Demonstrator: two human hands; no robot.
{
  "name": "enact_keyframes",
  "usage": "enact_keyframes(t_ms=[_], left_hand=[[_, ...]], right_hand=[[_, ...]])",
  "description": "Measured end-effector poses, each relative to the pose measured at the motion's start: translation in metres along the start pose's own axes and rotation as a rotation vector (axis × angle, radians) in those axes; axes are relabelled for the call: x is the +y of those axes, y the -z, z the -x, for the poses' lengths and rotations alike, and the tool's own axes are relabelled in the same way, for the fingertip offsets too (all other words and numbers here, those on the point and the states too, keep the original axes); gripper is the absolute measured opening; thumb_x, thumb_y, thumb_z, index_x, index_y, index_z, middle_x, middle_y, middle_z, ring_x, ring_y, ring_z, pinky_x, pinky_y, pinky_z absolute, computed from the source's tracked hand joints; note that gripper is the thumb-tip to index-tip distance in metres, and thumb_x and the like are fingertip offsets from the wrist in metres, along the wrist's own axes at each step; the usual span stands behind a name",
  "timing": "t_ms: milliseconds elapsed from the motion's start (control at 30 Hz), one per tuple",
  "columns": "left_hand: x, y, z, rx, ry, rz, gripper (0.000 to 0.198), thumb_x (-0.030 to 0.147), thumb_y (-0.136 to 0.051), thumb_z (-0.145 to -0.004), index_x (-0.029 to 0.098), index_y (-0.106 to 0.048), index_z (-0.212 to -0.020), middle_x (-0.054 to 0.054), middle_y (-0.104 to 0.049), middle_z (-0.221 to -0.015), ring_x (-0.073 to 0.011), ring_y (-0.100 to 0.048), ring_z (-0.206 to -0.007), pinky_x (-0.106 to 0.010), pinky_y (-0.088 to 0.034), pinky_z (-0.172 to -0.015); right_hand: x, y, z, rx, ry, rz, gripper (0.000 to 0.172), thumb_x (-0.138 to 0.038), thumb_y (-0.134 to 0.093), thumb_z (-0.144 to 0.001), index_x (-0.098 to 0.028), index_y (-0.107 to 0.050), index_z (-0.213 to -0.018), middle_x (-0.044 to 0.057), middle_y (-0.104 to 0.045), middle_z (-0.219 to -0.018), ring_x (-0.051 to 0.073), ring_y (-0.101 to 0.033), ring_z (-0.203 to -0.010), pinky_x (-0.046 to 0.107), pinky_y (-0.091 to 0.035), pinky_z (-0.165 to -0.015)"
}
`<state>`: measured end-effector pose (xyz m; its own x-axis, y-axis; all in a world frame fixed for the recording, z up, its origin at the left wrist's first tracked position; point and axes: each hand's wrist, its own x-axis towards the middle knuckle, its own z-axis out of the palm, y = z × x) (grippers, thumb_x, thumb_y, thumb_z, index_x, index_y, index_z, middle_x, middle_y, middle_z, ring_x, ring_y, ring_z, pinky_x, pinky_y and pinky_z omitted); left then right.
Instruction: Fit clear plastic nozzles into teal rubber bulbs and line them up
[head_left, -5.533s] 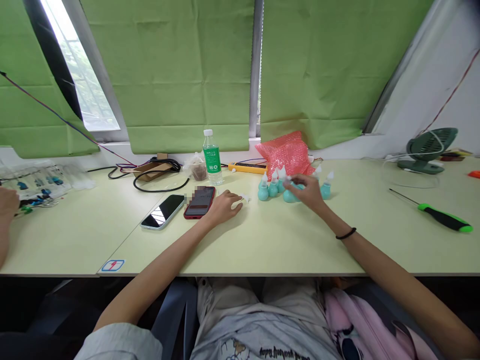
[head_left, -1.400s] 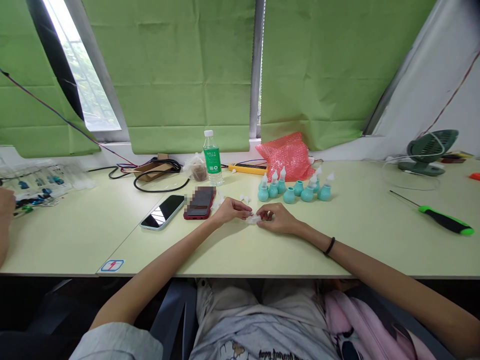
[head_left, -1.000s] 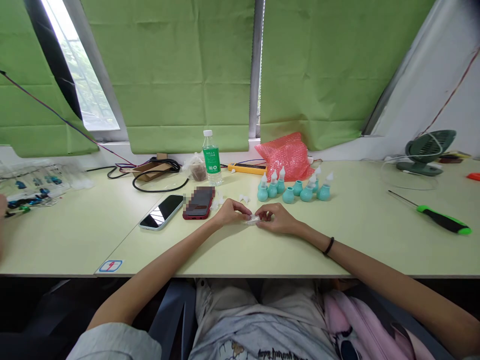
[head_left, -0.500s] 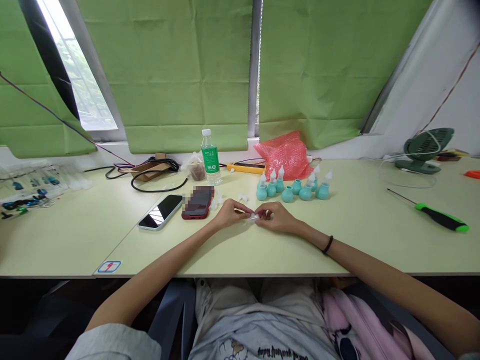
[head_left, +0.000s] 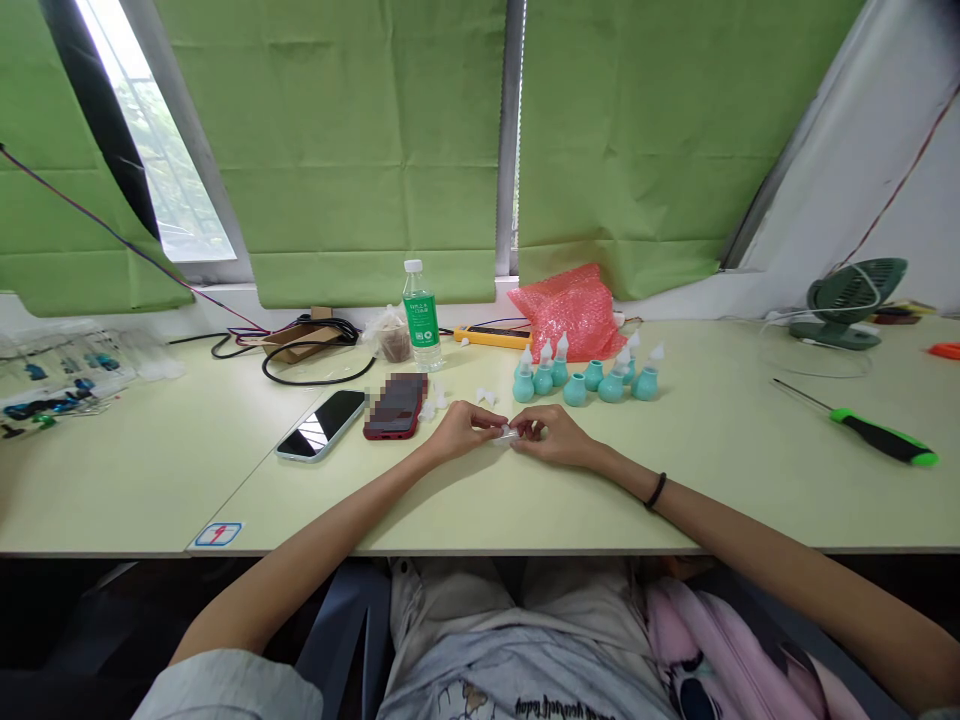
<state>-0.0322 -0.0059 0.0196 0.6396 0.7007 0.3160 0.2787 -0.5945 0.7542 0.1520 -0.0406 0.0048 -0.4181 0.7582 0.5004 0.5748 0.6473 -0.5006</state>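
Between my fingertips is a small clear plastic piece (head_left: 507, 434), partly covered by the fingers. My left hand (head_left: 463, 430) pinches its left side, and my right hand (head_left: 553, 434) grips its right side, just above the tabletop. Beyond my right hand stand several turquoise rubber bulbs (head_left: 611, 386). Most carry a translucent pointed nozzle (head_left: 657, 357); a couple, like the front bulb (head_left: 575, 390), have a bare opening on top. Past my left hand lie small white plastic parts (head_left: 487, 396), with more translucent pieces (head_left: 433, 403) by the red-edged phone.
Two phones, one silver-edged (head_left: 321, 425) and one red-edged (head_left: 397, 405), lie left of my hands. Behind them stands a water bottle (head_left: 422, 318). Pink bubble wrap (head_left: 568, 312) sits behind the bulbs. At right are a screwdriver (head_left: 874, 430) and a green fan (head_left: 851, 300).
Hardly anything differs. Both hands stay together at the same spot on the clear piece, with only a slight shift of the left fingers.
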Motion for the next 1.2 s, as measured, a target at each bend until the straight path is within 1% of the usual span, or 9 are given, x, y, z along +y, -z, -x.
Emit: enact_keyframes(t_ms=[300, 400, 567, 700, 833, 967, 1100, 1200], left_hand=[[0.0, 0.002, 0.001, -0.011, -0.057, -0.105, 0.024, 0.027, -0.052, -0.069, 0.015, -0.065, -0.084, -0.004, -0.064, -0.085, -0.0163, -0.058, -0.076, -0.022, -0.043, -0.067], [0.002, 0.002, 0.001, -0.014, -0.086, -0.131, 0.023, 0.027, -0.051, -0.069, 0.016, -0.065, -0.084, -0.004, -0.064, -0.085, -0.0155, -0.058, -0.076, -0.022, -0.043, -0.069], [0.005, 0.002, 0.003, 0.015, -0.18, -0.231, 0.022, 0.026, -0.049, -0.072, 0.019, -0.064, -0.087, -0.005, -0.063, -0.087, -0.0149, -0.057, -0.078, -0.022, -0.042, -0.071], [0.007, 0.002, 0.004, 0.013, -0.195, -0.272, 0.023, 0.026, -0.047, -0.073, 0.019, -0.063, -0.088, -0.006, -0.063, -0.089, -0.0157, -0.057, -0.079, -0.024, -0.042, -0.072], [0.01, 0.002, 0.005, -0.002, -0.146, -0.201, 0.027, 0.027, -0.048, -0.072, 0.017, -0.061, -0.093, -0.006, -0.062, -0.093, -0.0168, -0.057, -0.082, -0.025, -0.042, -0.074], [0.01, 0.001, 0.004, -0.018, -0.081, -0.107, 0.027, 0.025, -0.051, -0.069, 0.016, -0.061, -0.093, -0.005, -0.062, -0.093, -0.0167, -0.057, -0.082, -0.026, -0.043, -0.075], [0.006, 0.001, 0.001, -0.046, -0.023, 0.053, 0.029, 0.024, -0.053, -0.067, 0.014, -0.061, -0.093, -0.005, -0.062, -0.092, -0.0166, -0.057, -0.082, -0.026, -0.045, -0.074], [0.003, 0.003, -0.001, -0.05, 0.054, 0.224, 0.031, 0.026, -0.057, -0.064, 0.011, -0.061, -0.091, -0.008, -0.062, -0.091, -0.0182, -0.056, -0.083, -0.028, -0.046, -0.073]], right_hand=[[0.002, -0.002, -0.001, 0.016, 0.003, 0.003, 0.019, -0.02, -0.056, -0.062, -0.015, -0.059, -0.08, 0.002, -0.059, -0.068, 0.009, -0.051, -0.057, 0.021, -0.044, -0.053], [0.001, -0.002, -0.001, 0.023, 0.003, 0.004, 0.018, -0.02, -0.055, -0.062, -0.015, -0.059, -0.079, 0.002, -0.059, -0.067, 0.009, -0.051, -0.057, 0.02, -0.044, -0.052], [0.001, -0.001, -0.001, 0.027, -0.009, -0.014, 0.018, -0.022, -0.056, -0.063, -0.014, -0.06, -0.079, 0.002, -0.059, -0.066, 0.009, -0.052, -0.056, 0.02, -0.044, -0.052], [0.0, -0.002, 0.0, 0.032, -0.025, -0.033, 0.017, -0.023, -0.055, -0.064, -0.015, -0.06, -0.078, 0.002, -0.06, -0.066, 0.01, -0.052, -0.056, 0.021, -0.044, -0.053], [0.001, -0.002, -0.001, 0.061, -0.032, -0.042, 0.018, -0.026, -0.054, -0.066, -0.015, -0.061, -0.079, 0.003, -0.061, -0.067, 0.01, -0.053, -0.057, 0.022, -0.045, -0.053], [0.002, -0.003, 0.0, 0.082, -0.001, -0.021, 0.018, -0.028, -0.055, -0.067, -0.015, -0.061, -0.079, 0.003, -0.061, -0.067, 0.011, -0.053, -0.057, 0.022, -0.044, -0.052], [0.003, -0.003, 0.0, 0.122, 0.05, 0.037, 0.02, -0.03, -0.055, -0.068, -0.015, -0.061, -0.079, 0.003, -0.059, -0.065, 0.011, -0.051, -0.056, 0.023, -0.043, -0.053], [0.002, -0.002, 0.001, 0.148, 0.095, 0.088, 0.021, -0.032, -0.054, -0.069, -0.016, -0.06, -0.083, 0.003, -0.058, -0.066, 0.011, -0.05, -0.057, 0.024, -0.043, -0.054]])
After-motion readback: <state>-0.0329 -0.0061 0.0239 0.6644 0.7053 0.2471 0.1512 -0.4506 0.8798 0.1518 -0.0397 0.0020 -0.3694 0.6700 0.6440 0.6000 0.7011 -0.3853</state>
